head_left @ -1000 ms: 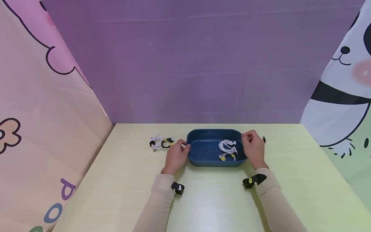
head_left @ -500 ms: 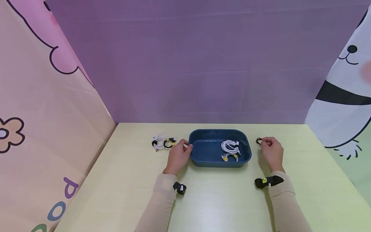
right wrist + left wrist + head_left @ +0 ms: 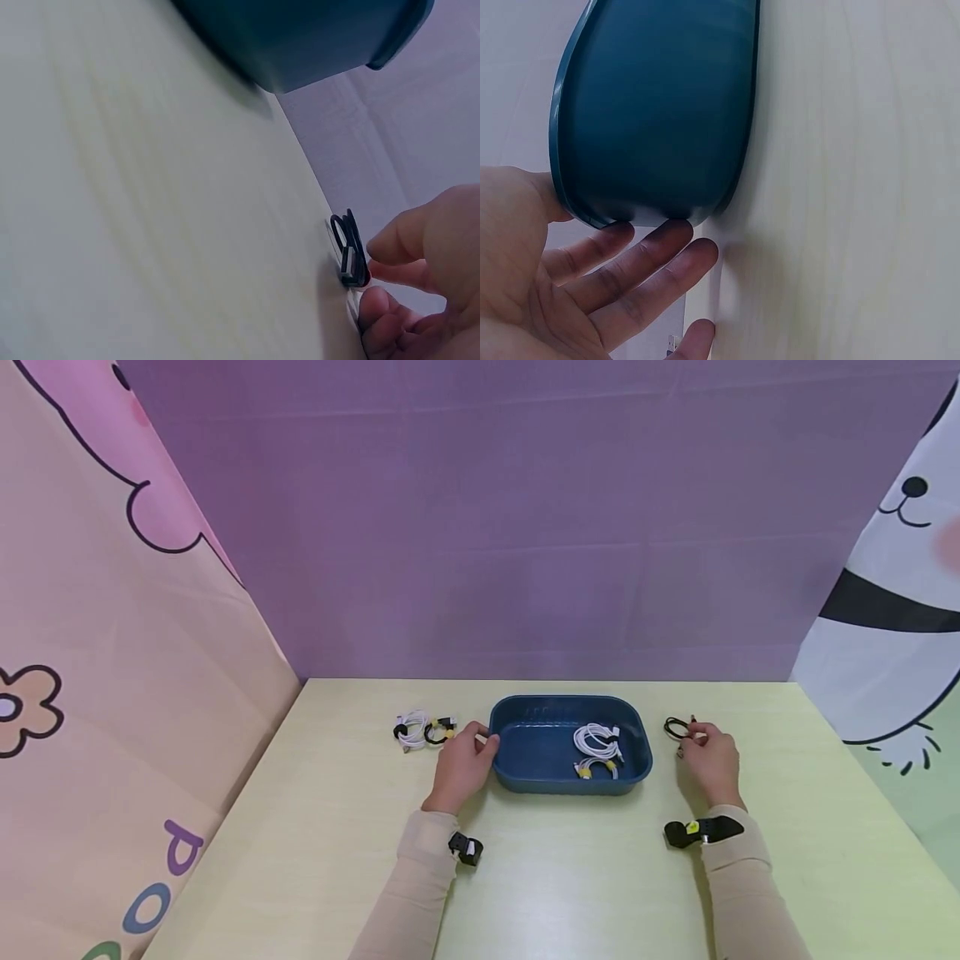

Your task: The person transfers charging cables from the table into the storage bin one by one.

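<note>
A dark blue plastic bin point(image 3: 532, 783) stands on the table with a coiled white cable point(image 3: 597, 741) and a smaller grey-white cable with yellow ends point(image 3: 597, 767) in its right half. My left hand point(image 3: 461, 768) holds the bin's left end, thumb at the rim and fingertips point(image 3: 679, 232) against the outer wall. To the right of the bin, my right hand point(image 3: 712, 764) pinches a coiled black cable point(image 3: 676, 727) between thumb and finger. The right wrist view shows that black cable point(image 3: 349, 251) at the fingertips, very near the tabletop; whether it touches is unclear.
Left of the bin lie a coiled white cable point(image 3: 412, 729) with a black tie and a black cable with yellow parts point(image 3: 438, 729). A purple cloth point(image 3: 525, 527) hangs behind the pale table point(image 3: 562, 877), with printed cloths on both sides.
My right hand has left the bin's right end, moved right and taken hold of the black cable. The left hand keeps its place at the bin's left end.
</note>
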Action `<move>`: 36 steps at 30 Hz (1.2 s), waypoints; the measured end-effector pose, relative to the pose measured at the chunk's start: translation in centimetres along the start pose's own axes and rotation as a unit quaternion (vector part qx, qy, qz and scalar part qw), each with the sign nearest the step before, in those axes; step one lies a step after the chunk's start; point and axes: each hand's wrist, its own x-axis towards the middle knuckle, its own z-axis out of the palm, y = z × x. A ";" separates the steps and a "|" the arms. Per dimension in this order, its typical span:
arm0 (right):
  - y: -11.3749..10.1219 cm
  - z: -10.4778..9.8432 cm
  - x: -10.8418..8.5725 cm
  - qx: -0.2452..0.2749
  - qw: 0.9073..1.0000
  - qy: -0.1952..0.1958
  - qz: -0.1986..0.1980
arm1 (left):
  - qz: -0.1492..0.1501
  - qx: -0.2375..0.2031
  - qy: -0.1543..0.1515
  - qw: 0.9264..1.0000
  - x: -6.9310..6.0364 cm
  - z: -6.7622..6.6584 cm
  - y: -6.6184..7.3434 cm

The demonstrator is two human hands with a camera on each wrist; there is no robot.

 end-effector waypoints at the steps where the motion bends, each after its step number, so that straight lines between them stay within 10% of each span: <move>1: 0.0 0.0 0.0 -0.004 1.000 -0.002 -0.004 | 0.001 0.001 0.000 1.000 0.0 0.0 0.0; 36: 0.7 -0.6 0.0 -0.056 0.998 -0.015 -0.011 | 0.005 0.003 0.006 1.000 0.0 0.1 -0.1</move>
